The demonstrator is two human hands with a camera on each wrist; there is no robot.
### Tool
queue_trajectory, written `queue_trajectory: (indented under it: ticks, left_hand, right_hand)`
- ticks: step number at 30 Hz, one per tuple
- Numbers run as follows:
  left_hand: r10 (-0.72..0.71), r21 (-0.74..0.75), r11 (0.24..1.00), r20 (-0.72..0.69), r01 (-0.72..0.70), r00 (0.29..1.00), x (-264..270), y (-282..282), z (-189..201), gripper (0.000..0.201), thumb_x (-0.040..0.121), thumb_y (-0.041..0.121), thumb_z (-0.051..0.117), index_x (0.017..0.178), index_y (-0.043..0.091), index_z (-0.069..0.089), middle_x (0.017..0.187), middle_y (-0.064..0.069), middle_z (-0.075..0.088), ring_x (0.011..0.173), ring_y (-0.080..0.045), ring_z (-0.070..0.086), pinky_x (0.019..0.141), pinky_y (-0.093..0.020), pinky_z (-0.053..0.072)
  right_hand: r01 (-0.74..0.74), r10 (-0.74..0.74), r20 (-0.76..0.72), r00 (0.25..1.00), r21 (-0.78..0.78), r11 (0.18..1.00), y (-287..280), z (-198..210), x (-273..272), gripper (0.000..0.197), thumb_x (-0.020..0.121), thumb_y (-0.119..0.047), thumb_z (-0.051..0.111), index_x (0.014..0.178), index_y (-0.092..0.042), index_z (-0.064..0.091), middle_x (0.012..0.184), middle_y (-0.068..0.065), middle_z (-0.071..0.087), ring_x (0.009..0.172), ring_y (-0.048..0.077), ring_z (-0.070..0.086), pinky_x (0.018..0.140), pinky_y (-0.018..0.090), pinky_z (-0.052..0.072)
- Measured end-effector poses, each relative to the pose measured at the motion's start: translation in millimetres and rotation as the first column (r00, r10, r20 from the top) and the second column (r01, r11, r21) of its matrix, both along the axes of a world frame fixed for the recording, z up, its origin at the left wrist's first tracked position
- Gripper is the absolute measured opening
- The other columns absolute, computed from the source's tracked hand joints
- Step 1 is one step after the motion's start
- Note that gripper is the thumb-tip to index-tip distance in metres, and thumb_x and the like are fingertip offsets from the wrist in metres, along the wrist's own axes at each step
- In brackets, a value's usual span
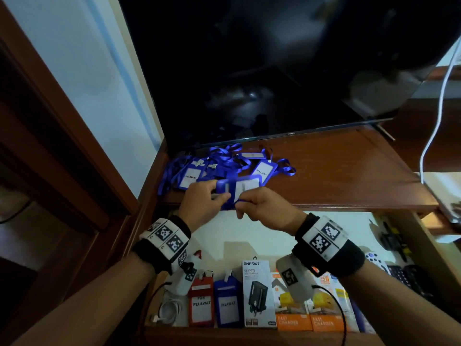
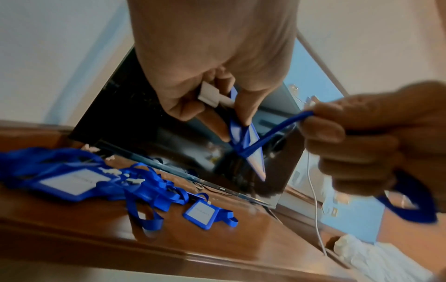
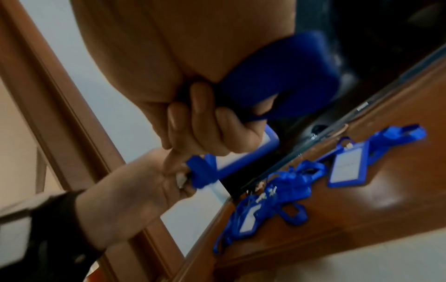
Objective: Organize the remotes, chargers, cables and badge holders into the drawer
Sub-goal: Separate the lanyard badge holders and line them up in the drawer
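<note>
Both hands busy on one blue badge holder (image 1: 243,189), held in the air just above the front edge of the worktop (image 1: 336,176). Left hand (image 1: 202,204) pinches the holder's top end at the white clip, fingers curled. Right hand (image 1: 264,208) is curled round the lanyard strap (image 2: 272,133), which runs across the holder; looks like it is being wrapped round the body, my read only.

Progress, judged from the open drawer (image 1: 249,236) below: front row already holds a white cable (image 1: 167,310), a red badge holder (image 1: 201,305), a blue one (image 1: 228,305) and boxed chargers (image 1: 259,293). Remotes (image 1: 389,268) sit at the right side.

Left to do: a tangled pile of blue badge holders (image 1: 197,171) with loose lanyards near the TV (image 1: 274,71), plus one more (image 1: 262,171) just beside it. Each probably needs bundling, then a slot in the drawer. Roughly past halfway, I'd say.
</note>
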State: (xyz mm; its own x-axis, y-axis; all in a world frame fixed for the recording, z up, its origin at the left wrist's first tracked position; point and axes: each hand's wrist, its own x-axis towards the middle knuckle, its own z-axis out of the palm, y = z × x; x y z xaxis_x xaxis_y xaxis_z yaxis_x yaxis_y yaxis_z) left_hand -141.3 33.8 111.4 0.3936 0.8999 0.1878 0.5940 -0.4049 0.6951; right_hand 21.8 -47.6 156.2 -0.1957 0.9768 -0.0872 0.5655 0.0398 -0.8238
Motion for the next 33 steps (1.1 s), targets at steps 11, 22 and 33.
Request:
queue_trajectory:
  ticks: [11, 22, 33]
  left_hand:
    - [-0.415, -0.342, 0.866, -0.088, 0.364, 0.906, -13.7, -21.9, 14.9, 0.016, 0.092, 0.02, 0.058, 0.093, 0.005, 0.056, 0.091, -0.012, 0.063, 0.086, -0.028, 0.062, 0.082, -0.049, 0.05]
    - [-0.354, -0.505, 0.748, 0.243, 0.429, 0.903, -27.3, -29.5, 33.7, 0.028, 0.091, -0.002, 0.054, 0.105, 0.021, 0.06, 0.099, 0.005, 0.067, 0.094, -0.002, 0.065, 0.081, -0.021, 0.051]
    - [0.144, -0.499, 0.838, 0.591, 0.219, 0.794, -11.9, -32.9, 31.4, 0.03, 0.094, -0.001, 0.045, 0.122, 0.006, 0.056, 0.118, -0.015, 0.064, 0.11, -0.026, 0.06, 0.094, -0.035, 0.049]
  right_hand:
    - [0.026, -0.027, 0.057, 0.998, 0.033, 0.999, 21.1, -8.5, 23.4, 0.03, 0.086, -0.014, 0.066, 0.057, -0.018, 0.059, 0.044, -0.012, 0.051, 0.045, 0.0, 0.044, 0.05, 0.011, 0.032]
    - [0.057, -0.074, -0.371, 0.926, -0.057, 0.997, 19.0, -27.6, 15.3, 0.033, 0.09, -0.006, 0.058, 0.058, -0.011, 0.052, 0.045, -0.011, 0.048, 0.041, -0.001, 0.039, 0.044, 0.013, 0.033]
    - [0.023, -0.184, -0.666, 0.723, -0.243, 0.97, 18.8, -52.7, -1.5, 0.018, 0.072, -0.005, 0.043, 0.064, -0.015, 0.055, 0.053, -0.002, 0.027, 0.047, 0.011, 0.019, 0.047, 0.023, 0.022]
